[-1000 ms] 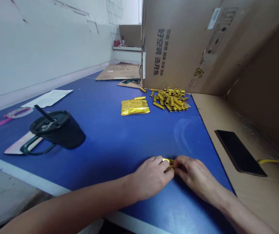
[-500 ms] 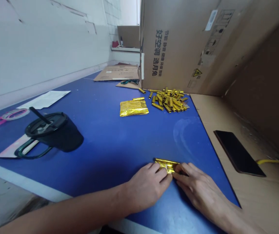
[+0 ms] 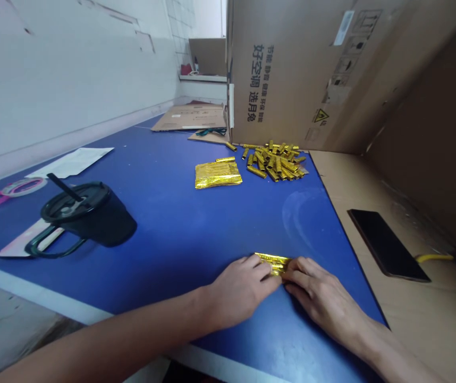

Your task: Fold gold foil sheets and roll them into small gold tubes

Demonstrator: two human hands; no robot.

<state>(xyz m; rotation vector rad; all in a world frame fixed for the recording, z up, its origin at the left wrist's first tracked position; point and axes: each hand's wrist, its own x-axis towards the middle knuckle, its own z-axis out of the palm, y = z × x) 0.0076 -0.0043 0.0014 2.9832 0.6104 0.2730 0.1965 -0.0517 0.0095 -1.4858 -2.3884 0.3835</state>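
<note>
A strip of gold foil (image 3: 272,264) lies on the blue tabletop (image 3: 172,266) between my hands, partly covered by fingers. My left hand (image 3: 239,284) presses its left end, and my right hand (image 3: 319,298) holds its right end. Farther away sit a heap of several small gold foil rolls (image 3: 276,162) and a flat gold foil packet (image 3: 218,176), with one loose roll (image 3: 225,159) along the packet's far edge. Neither hand touches these.
A black lidded tumbler with a straw (image 3: 100,218) lies on its side at left, near white paper (image 3: 70,162) and a tape roll (image 3: 23,187). A large cardboard box (image 3: 292,74) stands behind the heap. A black phone (image 3: 387,244) lies on cardboard at right.
The gold foil strip shows more between my hands than a second ago and now looks narrower and more folded. My fingers have shifted along it. The camera view has moved slightly.
</note>
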